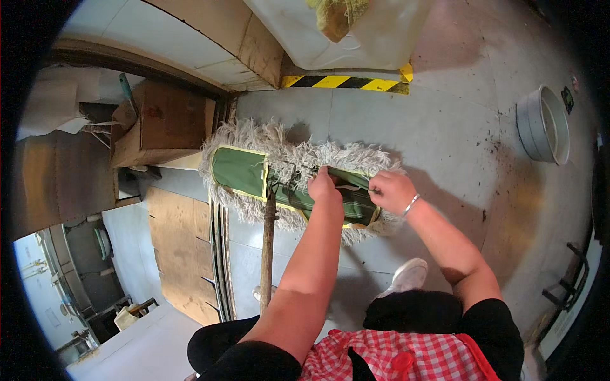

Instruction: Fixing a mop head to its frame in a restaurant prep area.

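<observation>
A wide dust mop head (238, 166) with a fringe of grey-white yarn lies before me, its green fabric back edged in yellow. Its wooden handle (268, 243) leans toward me from the metal frame (281, 183) at the middle. My left hand (325, 185) is at the mop's middle, gripping the inner end of the loose green flap (350, 177). The outer end of that flap is pinched by my right hand (393, 192). Under both hands, the right half of the green back (362, 209) shows. My left fingertips are partly hidden.
A round metal pan (538, 126) stands at the right. At the top is a whitish plastic bin (352, 52) with a yellow cloth (338, 19), behind striped tape (348, 82). Cardboard boxes (171, 116) and a wooden board (183, 247) lie left, beside the metal door track (221, 262).
</observation>
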The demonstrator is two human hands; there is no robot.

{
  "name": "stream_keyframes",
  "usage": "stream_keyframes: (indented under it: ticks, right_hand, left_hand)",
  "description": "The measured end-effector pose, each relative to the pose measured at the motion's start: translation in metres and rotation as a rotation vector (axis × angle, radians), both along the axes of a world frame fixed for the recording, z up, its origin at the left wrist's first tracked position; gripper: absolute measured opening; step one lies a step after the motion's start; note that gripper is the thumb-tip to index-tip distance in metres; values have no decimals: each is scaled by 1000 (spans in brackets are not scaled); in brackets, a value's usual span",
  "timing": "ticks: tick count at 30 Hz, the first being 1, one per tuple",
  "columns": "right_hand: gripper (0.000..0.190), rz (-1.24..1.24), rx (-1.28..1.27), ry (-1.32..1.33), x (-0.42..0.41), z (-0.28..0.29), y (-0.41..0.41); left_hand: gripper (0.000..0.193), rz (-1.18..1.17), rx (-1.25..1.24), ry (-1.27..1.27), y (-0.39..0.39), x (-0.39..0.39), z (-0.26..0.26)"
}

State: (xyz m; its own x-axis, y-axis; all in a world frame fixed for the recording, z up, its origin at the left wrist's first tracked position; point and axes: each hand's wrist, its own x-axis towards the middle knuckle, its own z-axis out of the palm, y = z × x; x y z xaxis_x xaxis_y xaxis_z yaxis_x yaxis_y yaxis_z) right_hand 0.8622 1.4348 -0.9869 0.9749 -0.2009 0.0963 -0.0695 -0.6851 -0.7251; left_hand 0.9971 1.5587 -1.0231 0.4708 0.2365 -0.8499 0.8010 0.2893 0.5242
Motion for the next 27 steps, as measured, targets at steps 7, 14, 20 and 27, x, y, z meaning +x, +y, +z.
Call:
stream_keyframes:
  ticks: [7,14,20,27]
  right_hand:
    - [9,68,-102,-17,0,-1,4]
    - [13,77,-324,57,8,8,12]
    - [9,148,-485,40,31,-1,6]
    - [13,-62,117,49,42,-15,20]
  left_hand:
    - [19,-59,106,-91,17,15,-14]
    - [14,-198,-48,-21,22,21,-2]
    - [17,-265,-46,-88,21,32,-22]
    - [25,-524,655,-172,44,62,-58]
